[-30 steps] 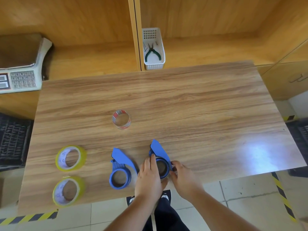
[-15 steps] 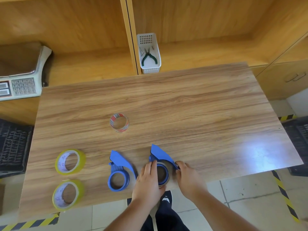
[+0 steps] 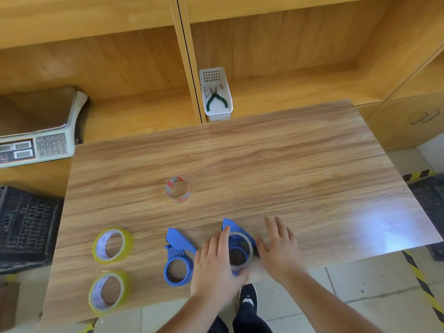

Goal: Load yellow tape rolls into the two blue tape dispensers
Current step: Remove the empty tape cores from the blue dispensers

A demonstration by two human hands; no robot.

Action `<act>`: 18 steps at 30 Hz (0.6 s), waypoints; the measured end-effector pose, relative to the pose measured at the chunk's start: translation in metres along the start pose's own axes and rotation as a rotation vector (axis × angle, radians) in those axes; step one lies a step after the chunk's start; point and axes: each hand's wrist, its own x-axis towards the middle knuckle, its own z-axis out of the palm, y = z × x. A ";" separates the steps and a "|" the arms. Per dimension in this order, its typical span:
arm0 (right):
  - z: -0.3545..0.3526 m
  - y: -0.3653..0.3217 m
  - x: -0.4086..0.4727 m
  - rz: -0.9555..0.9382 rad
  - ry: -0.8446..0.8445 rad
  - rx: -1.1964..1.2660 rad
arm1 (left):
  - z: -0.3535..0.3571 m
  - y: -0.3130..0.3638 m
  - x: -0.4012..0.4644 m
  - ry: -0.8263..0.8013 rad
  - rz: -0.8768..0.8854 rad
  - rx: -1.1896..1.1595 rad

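Two blue tape dispensers lie near the table's front edge. The left dispenser (image 3: 179, 260) has a bare hub. On the right dispenser (image 3: 236, 245) sits a thin, nearly clear roll; my left hand (image 3: 213, 267) grips this dispenser from its left side, thumb along the rim. Just to its right my right hand (image 3: 280, 246) rests flat on the table with fingers spread, its thumb close to the dispenser. At the front left, two yellow tape rolls lie flat, one farther back (image 3: 112, 245) and one nearer (image 3: 109, 293).
A small clear roll with a red-and-white core (image 3: 178, 189) stands mid-table. Behind the table, a white basket with green pliers (image 3: 217, 97) sits on a shelf, and a weighing scale (image 3: 36, 143) is at the left. Black crates (image 3: 26, 227) stand on the floor to both sides.
My right hand has let go of the right dispenser and spread its fingers on the table. My left hand stays on that dispenser.
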 end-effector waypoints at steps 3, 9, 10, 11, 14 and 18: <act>-0.011 -0.005 0.011 0.010 0.039 -0.004 | -0.019 0.000 0.024 0.054 0.007 -0.014; -0.032 -0.016 0.039 0.017 0.071 0.020 | -0.045 0.004 0.099 0.067 -0.043 -0.078; -0.034 -0.017 0.043 0.016 0.076 0.033 | -0.046 0.004 0.111 0.049 -0.058 -0.091; -0.035 -0.018 0.048 0.017 0.081 0.042 | -0.044 0.004 0.122 0.028 -0.070 -0.099; -0.038 -0.021 0.059 0.030 0.091 0.064 | -0.036 0.003 0.152 -0.010 -0.087 -0.076; -0.035 -0.019 0.067 0.046 0.090 0.100 | -0.022 0.007 0.181 -0.065 -0.122 -0.094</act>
